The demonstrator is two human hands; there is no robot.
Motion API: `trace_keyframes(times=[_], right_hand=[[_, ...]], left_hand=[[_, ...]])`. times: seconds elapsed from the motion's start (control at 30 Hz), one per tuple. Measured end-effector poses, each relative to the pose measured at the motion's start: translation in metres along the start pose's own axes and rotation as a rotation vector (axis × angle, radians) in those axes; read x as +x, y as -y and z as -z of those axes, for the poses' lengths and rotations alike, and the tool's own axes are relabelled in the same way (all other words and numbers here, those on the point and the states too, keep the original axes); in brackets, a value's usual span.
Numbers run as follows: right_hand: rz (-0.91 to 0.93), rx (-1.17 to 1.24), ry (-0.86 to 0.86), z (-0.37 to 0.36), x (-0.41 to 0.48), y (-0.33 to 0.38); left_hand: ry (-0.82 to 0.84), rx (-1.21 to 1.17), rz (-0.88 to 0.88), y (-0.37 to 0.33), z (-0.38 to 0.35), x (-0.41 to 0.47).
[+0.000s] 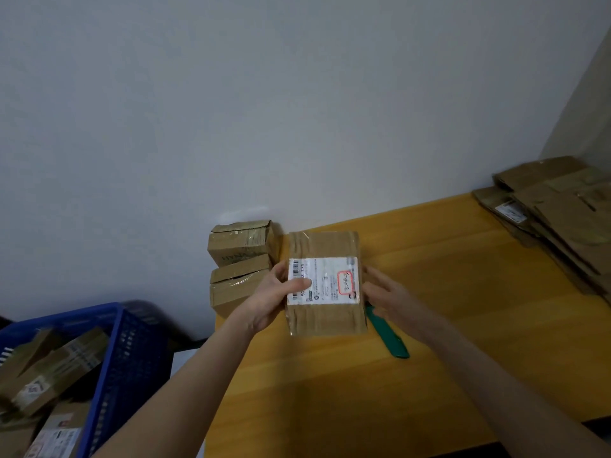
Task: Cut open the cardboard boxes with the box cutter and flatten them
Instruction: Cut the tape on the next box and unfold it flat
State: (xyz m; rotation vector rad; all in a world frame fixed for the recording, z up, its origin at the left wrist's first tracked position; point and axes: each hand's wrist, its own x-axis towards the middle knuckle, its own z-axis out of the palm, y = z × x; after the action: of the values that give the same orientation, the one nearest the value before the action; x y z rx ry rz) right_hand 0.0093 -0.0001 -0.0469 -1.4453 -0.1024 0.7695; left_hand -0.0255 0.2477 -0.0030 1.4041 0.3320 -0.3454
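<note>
Gripping taped cardboard box (325,282), L hand (274,299)

A yellow wooden table (463,292) fills the right side, from near to far. Its far edge sits against a plain pale wall (231,110). 1 more wall (591,94) meets that wall at the far right corner. A blue plastic basket (132,352) with lots of small holes in its sides stands at the near left, close to the table's left edge.
</note>
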Motion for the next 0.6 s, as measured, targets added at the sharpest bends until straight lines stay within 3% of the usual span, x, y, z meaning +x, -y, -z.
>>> trace_keyframes(times=[0.1, 0.27, 0.43, 0.6], right_hand=[[-0.014, -0.088, -0.054, -0.011, 0.005, 0.005], [0.113, -0.151, -0.143, -0.017, 0.001, 0.005], [0.286, -0.446, -0.276, -0.015, 0.004, 0.002], [0.388, -0.774, -0.382, -0.02, 0.01, 0.002]], left_hand=[[0.071, 0.127, -0.058, 0.003, -0.004, 0.0], [0.103, 0.281, -0.058, 0.007, 0.009, 0.001], [-0.125, 0.182, 0.074, -0.016, 0.009, -0.004], [-0.121, 0.576, 0.168, -0.029, -0.012, -0.001]])
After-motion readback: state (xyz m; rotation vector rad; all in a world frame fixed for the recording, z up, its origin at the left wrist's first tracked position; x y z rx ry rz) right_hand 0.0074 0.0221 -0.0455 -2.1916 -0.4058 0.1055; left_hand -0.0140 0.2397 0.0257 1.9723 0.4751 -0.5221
